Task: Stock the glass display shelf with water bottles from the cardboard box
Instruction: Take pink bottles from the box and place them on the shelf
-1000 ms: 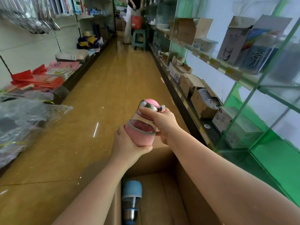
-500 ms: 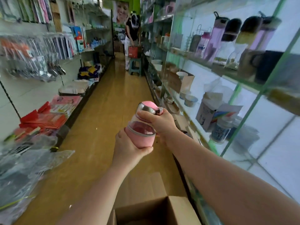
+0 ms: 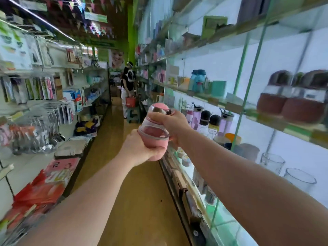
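A person holds a pink water bottle (image 3: 154,134) in mid-air at the centre of the frame, over a shop aisle, with the glass display shelf (image 3: 266,110) running along the right side. The left hand (image 3: 140,148) is clamped around the bottle's pink base from below; the right hand (image 3: 168,124) is closed over its neck and cap from the right. The bottle tilts slightly and touches no shelf. Done well, the step in hand, carrying the bottle to an open spot, likely calls for keeping the lower hand under the weight until the base is flat on the glass, setting it down upright and gently, and steering clear of the bottles already standing (image 3: 209,121) at centre right and the clear jugs (image 3: 284,169) at lower right, which could be knocked. A gap among the brown-based bottles (image 3: 291,102) at the right edge may suit, though that is a guess. The cardboard box is out of the frame. Much of the shelving is blurred, so labels and exact gaps cannot be read; the right palm hides the cap's latch. Another person (image 3: 128,86) stands far down the aisle, too small to tell what they are doing.
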Tool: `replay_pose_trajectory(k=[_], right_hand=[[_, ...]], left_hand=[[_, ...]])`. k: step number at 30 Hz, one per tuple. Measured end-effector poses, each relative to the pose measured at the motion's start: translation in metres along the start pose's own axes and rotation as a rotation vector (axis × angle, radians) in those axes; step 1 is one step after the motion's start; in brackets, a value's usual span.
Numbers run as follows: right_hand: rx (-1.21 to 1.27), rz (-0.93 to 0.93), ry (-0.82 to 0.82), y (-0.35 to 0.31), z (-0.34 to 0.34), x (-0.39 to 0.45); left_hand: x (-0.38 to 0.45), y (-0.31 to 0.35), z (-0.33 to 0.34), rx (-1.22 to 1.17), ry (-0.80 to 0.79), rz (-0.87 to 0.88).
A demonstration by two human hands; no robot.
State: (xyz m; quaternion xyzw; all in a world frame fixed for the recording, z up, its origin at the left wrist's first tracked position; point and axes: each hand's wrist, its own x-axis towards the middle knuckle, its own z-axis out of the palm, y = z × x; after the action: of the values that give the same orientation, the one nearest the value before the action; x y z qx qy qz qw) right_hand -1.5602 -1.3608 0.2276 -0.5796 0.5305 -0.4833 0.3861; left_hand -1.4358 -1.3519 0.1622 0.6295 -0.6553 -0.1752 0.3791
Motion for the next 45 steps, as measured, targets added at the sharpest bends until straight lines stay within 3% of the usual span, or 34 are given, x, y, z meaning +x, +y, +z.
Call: replay_pose_trajectory(k=[7,13,27,33,36,45], right_hand=[[-0.023,-0.055,0.136,-0.078,-0.035,-0.044],[-0.046,-0.09,0.29,-0.107,-0.083,-0.091],[-0.304,-0.007,0.773,-0.116,-0.255,-0.222],[-0.285,0.017,0.904,-0.107,-0.301,-0.257],[-0.305,0.013,0.947,-0.104,-0.324,-0.259],[-0.281,0.061,0.995,-0.08,-0.396,-0.243]], left_hand=[[-0.019,0.087,-0.061,0.16,-0.074,0.174],[-0.047,0.147,-0.065,0.172,-0.115,0.313],[-0.133,0.303,0.039,-0.086,-0.417,0.605],[-0.163,0.345,0.076,-0.191,-0.544,0.69],[-0.172,0.361,0.091,-0.222,-0.552,0.696],[-0.166,0.412,0.14,-0.01,-0.47,0.81]])
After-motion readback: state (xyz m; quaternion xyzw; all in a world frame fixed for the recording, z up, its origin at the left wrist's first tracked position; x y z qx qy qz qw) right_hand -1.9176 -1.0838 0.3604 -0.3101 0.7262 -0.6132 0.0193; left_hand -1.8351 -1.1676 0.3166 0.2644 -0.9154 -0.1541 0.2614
